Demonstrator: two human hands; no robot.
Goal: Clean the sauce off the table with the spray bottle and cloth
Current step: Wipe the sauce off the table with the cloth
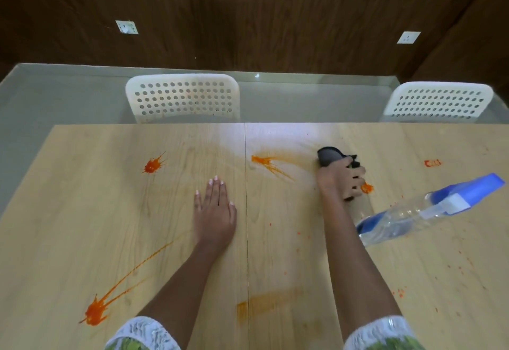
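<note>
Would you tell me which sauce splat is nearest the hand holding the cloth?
The small orange splat touching the right hand; the other splats lie farther left or nearer the person.

Beyond the far edge you have two white perforated chairs, one (182, 97) near the middle and one (438, 101) at the right, standing on a grey floor (55, 101) before a dark wood-panelled wall (261, 13) carrying two white sockets (127, 27) (408, 37).

Two hands: left hand (216, 207), right hand (340, 180). One cloth (329, 155). One spray bottle (429, 207). Two chairs (183, 97) (438, 101). Two wall sockets (126, 27) (408, 37).
</note>
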